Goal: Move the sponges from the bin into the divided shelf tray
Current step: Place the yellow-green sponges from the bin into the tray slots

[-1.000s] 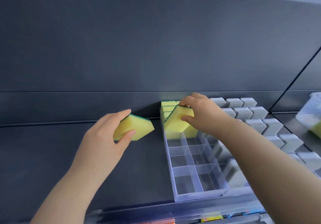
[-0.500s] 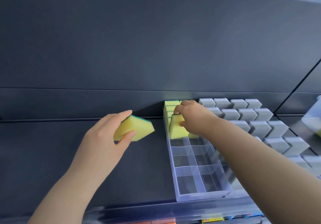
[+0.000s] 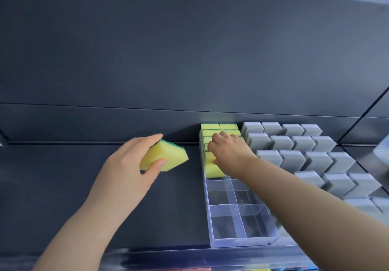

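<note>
Nearest me, the clear tray point(image 3: 240, 240) sits at the shelf's front edge, and its front cells are bare: two columns, about three rows each with nothing in them. Past those, the back rows are packed with yellow sponges standing on edge, green backs just showing.

The right hand point(image 3: 229, 155) reaches in from the lower right, forearm stretched long across the tray, wrist bent down. Its fingers curl over the top of the front sponge point(image 3: 211, 166) in the left column, thumb against the sponge's face, seating it upright in its cell. I'd call this the placing step, nearly done for that one; whether the grip has loosened I cannot tell.

To the left, well clear of the tray, the left hand point(image 3: 134, 165) hangs above the dark shelf point(image 3: 63, 186) with a spare sponge point(image 3: 166, 157) pinched between thumb below and fingers over its top, yellow face toward me, green scrub side turned up and away. The arm comes up from the lower left, elbow low.

Next, I'd guess, the right hand lets go and clears out, then the spare has to be turned on edge and dropped into the next free cell, probably beside or just in front of the one being seated.

Further right, rows of grey blocks point(image 3: 292, 159) fill the neighbouring tray. A clear bin point(image 3: 382, 155) shows only as a corner at the far right edge.
</note>
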Tool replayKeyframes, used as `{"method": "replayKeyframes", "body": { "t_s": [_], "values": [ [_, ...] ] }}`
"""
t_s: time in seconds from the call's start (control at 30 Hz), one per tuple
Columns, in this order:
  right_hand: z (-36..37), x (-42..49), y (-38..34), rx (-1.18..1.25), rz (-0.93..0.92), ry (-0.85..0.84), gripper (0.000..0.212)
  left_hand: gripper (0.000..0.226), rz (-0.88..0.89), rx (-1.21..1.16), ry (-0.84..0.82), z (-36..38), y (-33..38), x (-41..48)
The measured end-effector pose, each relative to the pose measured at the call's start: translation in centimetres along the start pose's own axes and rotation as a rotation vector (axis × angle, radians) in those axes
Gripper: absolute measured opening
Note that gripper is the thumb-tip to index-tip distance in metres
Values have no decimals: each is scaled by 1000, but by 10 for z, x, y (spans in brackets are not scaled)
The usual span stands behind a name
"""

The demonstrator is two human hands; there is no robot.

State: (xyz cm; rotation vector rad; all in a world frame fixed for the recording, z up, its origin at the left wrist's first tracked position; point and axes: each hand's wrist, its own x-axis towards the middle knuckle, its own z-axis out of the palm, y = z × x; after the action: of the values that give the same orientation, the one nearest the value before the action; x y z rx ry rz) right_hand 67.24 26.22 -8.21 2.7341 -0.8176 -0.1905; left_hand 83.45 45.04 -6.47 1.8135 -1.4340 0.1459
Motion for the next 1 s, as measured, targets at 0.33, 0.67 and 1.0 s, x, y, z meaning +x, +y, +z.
{"method": "replayKeyframes", "body": {
  "t_s": [0.33,0.67,1.0],
  "values": [
    [-15,-10,18,162,76,30,43,51,4,-58,-112,22,19,7],
    [-12,-37,45,398,34,-42,48,33,97,-79,-364,90,52,32],
    [2,-42,49,409,-25,-136,64,34,157,-17,-382,120,44,29]
  ]
}}
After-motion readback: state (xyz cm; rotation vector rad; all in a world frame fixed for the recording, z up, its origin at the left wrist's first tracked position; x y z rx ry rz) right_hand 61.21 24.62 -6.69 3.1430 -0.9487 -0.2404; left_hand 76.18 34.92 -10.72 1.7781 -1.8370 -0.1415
